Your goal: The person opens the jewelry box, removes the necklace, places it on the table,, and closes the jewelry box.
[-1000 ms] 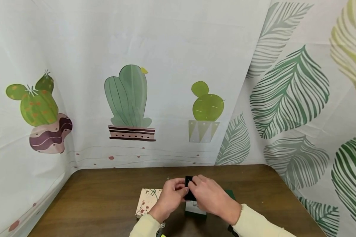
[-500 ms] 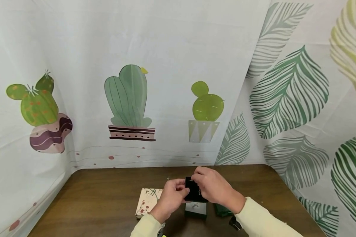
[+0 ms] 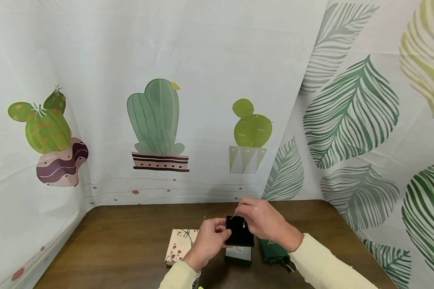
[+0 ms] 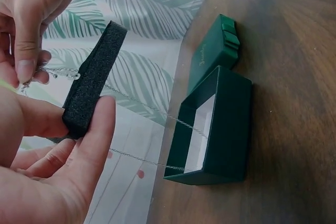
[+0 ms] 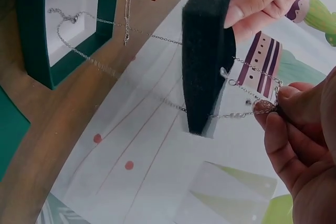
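Observation:
My left hand [image 3: 210, 240] pinches a thin black foam jewelry pad [image 3: 239, 235] by its left edge. The pad is tilted up over the green gift box [image 4: 228, 129]. My right hand [image 3: 265, 220] is at the pad's upper right, thumb and fingers pinching a fine silver necklace [image 5: 239, 115]. A small pendant dangles from it in front of the pad. In the right wrist view, the chain runs past the pad, and its far part hangs down into the white-lined box. How the chain passes the pad is partly hidden.
A green lid with a bow [image 4: 215, 51] lies on the wooden table [image 3: 130, 237], right of the box. To the left sits a cream floral box [image 3: 179, 245], partly behind my left hand. Another silver chain [image 5: 127, 14] lies near it. A printed curtain [image 3: 202, 120] rises behind the table.
My right hand has moved up and right off the pad, drawing part of the necklace with it. More of the black pad shows. My left hand stays nearly still.

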`<move>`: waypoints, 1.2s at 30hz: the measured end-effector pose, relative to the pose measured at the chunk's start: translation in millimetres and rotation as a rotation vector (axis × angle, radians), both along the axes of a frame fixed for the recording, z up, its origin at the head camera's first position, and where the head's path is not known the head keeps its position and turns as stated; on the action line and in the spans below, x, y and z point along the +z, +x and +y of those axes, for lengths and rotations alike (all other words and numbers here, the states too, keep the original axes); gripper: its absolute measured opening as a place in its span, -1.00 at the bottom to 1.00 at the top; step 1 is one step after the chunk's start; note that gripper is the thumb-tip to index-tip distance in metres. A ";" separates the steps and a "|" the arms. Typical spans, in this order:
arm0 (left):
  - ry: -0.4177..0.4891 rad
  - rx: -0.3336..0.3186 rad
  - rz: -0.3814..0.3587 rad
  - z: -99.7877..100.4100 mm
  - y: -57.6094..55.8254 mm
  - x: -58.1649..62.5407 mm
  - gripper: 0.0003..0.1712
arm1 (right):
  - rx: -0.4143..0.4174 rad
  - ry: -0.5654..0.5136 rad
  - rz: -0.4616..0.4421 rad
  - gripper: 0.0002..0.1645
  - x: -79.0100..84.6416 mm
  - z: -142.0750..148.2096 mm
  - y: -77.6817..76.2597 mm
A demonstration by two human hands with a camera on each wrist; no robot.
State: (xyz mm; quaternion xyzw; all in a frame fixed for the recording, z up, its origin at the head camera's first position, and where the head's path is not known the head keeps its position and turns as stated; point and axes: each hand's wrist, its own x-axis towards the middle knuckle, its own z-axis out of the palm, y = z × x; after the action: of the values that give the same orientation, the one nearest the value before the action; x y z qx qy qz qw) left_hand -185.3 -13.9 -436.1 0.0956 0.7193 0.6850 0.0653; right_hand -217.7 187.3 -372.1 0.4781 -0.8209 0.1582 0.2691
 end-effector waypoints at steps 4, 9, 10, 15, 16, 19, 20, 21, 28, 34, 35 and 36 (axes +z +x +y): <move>-0.029 0.015 0.007 0.9 0.1 -0.1 -0.55 | 0.006 -0.007 0.005 -0.79 2.4 0.4 -1.5; -0.039 0.016 -0.005 1.0 0.6 -0.9 -0.56 | 0.024 -0.017 0.017 -0.77 4.7 1.2 -2.7; -0.039 0.012 -0.008 0.8 1.0 -0.7 -0.56 | 0.029 -0.019 0.020 -0.76 5.0 1.4 -3.1; -0.047 0.000 -0.024 -1.2 2.4 -0.3 -0.50 | 0.037 -0.017 0.035 -0.73 8.2 2.3 -4.5; -0.047 0.001 -0.024 -1.4 2.5 -0.4 -0.49 | 0.040 -0.015 0.034 -0.72 9.0 2.7 -4.5; -0.046 0.003 -0.024 -1.5 2.7 -0.7 -0.47 | 0.034 -0.012 0.028 -0.70 11.7 3.4 -4.0; -0.042 0.003 -0.024 -1.3 2.7 -0.9 -0.47 | 0.035 -0.013 0.024 -0.70 12.6 3.7 -4.0; -0.041 0.003 -0.023 -1.1 2.8 -1.1 -0.47 | 0.034 -0.014 0.022 -0.69 13.4 4.1 -3.8; -0.046 0.004 -0.037 -1.1 2.8 -3.1 -0.46 | 0.041 -0.027 0.021 -0.72 18.4 4.2 -3.4; -0.057 0.003 -0.032 -2.4 2.0 -5.1 -0.43 | 0.043 -0.043 0.050 -0.70 22.6 4.0 -4.2; -0.057 0.001 -0.030 -2.7 1.7 -5.4 -0.43 | 0.045 -0.048 0.057 -0.70 23.2 4.0 -4.5; -0.057 0.001 -0.029 -3.0 1.4 -5.4 -0.43 | 0.047 -0.051 0.066 -0.70 23.8 3.9 -4.9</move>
State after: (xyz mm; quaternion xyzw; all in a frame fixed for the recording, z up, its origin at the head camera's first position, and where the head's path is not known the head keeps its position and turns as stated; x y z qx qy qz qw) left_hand -183.9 -16.8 -441.5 0.0835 0.7376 0.6655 0.0780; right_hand -222.6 191.2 -348.2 0.4951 -0.7959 0.1698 0.3044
